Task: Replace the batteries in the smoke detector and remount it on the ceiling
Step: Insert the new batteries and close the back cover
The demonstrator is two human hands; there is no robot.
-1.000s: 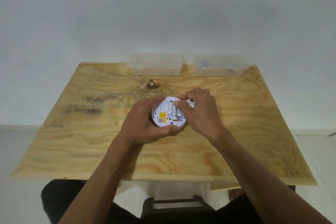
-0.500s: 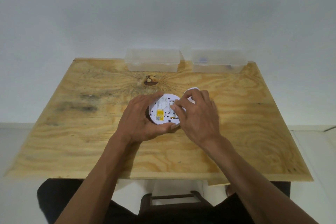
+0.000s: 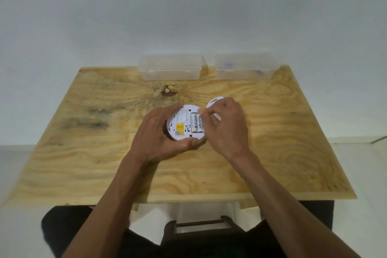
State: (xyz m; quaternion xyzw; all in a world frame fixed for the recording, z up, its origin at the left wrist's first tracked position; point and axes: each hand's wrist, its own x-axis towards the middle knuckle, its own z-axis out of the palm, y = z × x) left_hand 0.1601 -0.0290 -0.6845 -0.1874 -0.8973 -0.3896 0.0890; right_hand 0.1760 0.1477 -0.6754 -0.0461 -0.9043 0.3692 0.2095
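The right hand (image 3: 225, 126) has its thumb and forefinger pinched on the far end of the batteries (image 3: 197, 125), likely to pry one out. The left hand (image 3: 156, 135) curls round the smoke detector (image 3: 185, 122) — back upward, mid-table — bracing it. At one o'clock from it, partly under the right hand, lies a white round plate (image 3: 213, 101), probably the mounting base. Two clear boxes (image 3: 170, 69) — well apart at twelve o'clock — obstruct nothing on the plywood table (image 3: 282, 132).
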